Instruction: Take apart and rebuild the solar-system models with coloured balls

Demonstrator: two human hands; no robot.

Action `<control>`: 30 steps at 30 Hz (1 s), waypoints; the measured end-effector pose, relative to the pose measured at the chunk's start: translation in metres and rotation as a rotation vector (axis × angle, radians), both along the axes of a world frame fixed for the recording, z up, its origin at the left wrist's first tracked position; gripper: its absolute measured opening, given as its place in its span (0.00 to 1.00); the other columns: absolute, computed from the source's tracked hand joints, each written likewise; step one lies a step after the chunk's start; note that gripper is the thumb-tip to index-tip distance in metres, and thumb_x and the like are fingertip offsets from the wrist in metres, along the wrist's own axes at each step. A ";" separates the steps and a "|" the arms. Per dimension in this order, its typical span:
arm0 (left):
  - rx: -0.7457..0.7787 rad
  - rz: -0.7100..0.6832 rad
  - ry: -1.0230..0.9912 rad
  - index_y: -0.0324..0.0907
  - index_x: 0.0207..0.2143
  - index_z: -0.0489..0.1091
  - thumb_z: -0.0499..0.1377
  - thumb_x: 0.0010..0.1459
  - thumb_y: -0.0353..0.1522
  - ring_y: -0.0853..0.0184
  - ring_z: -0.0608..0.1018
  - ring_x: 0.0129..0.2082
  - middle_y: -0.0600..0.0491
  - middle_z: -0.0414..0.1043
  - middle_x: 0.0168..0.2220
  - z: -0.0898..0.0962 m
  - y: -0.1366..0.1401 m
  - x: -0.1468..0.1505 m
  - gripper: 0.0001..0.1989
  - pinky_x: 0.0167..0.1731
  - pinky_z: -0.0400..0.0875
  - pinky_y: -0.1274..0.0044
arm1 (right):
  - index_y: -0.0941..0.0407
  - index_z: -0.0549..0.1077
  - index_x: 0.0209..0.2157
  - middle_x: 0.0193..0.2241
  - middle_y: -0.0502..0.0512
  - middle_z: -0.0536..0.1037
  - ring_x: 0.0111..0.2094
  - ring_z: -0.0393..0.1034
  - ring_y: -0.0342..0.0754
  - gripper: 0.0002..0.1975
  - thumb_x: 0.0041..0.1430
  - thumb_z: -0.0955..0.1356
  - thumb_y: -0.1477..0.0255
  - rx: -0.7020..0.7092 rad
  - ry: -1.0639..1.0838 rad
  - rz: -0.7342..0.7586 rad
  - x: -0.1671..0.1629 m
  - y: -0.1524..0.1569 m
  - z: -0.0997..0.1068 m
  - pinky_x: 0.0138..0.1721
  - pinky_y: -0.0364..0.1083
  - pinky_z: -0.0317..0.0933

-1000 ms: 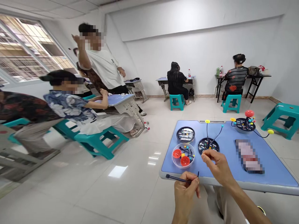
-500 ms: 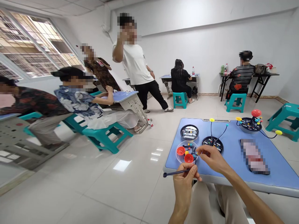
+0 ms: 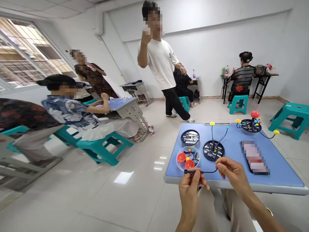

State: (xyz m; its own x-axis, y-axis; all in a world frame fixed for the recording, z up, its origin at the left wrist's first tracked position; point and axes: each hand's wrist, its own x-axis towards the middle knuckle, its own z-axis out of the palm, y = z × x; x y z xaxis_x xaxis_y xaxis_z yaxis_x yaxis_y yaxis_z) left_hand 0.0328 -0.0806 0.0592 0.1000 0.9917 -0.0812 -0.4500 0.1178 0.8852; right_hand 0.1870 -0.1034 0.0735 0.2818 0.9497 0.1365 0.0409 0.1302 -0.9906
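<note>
My left hand (image 3: 192,185) pinches a dark plastic rod (image 3: 206,172) near its thick, ring-ended part. At the rod's thin, curved end, the fingers of my right hand (image 3: 229,170) are closed on it. Just beyond my left hand is a clear round tub (image 3: 177,162) holding red half-shells, small coloured balls and dark pieces. Past my right hand stands a black round base (image 3: 208,155) with two thin upright rods, tipped by a yellow cap (image 3: 212,123) and a blue ball (image 3: 227,128). Another black disc (image 3: 190,137) lies behind the tub.
A fuller model (image 3: 251,126) with a red ball occupies the desk's back right. A phone (image 3: 255,158) lies on the blue desk (image 3: 229,177). Beyond it walks a person in a white shirt (image 3: 158,62). Others sit on teal stools (image 3: 103,145) at desks to the left and back.
My right hand has moved away from the tub, and the rod now stretches between both hands. The white-shirted person has stepped rightward. The camera view has shifted slightly.
</note>
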 end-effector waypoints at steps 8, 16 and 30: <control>-0.037 -0.076 -0.012 0.37 0.30 0.72 0.67 0.48 0.42 0.70 0.73 0.17 0.55 0.72 0.19 -0.002 -0.006 0.008 0.17 0.20 0.71 0.76 | 0.57 0.71 0.24 0.17 0.50 0.74 0.18 0.66 0.43 0.16 0.52 0.72 0.59 -0.040 0.382 0.074 -0.041 -0.009 -0.023 0.22 0.43 0.59; -0.085 0.042 -0.104 0.36 0.27 0.72 0.70 0.43 0.42 0.72 0.69 0.14 0.54 0.72 0.19 -0.006 -0.008 0.010 0.18 0.13 0.65 0.79 | 0.57 0.74 0.22 0.16 0.50 0.74 0.17 0.66 0.44 0.12 0.52 0.73 0.64 -0.001 0.487 -0.013 -0.064 -0.010 -0.023 0.24 0.44 0.63; -0.018 0.112 0.333 0.39 0.20 0.67 0.67 0.42 0.46 0.74 0.65 0.14 0.58 0.66 0.16 0.013 0.072 -0.079 0.20 0.13 0.61 0.80 | 0.56 0.69 0.19 0.18 0.50 0.72 0.21 0.65 0.44 0.13 0.54 0.66 0.66 -0.148 -0.497 0.025 -0.022 0.058 0.004 0.24 0.43 0.55</control>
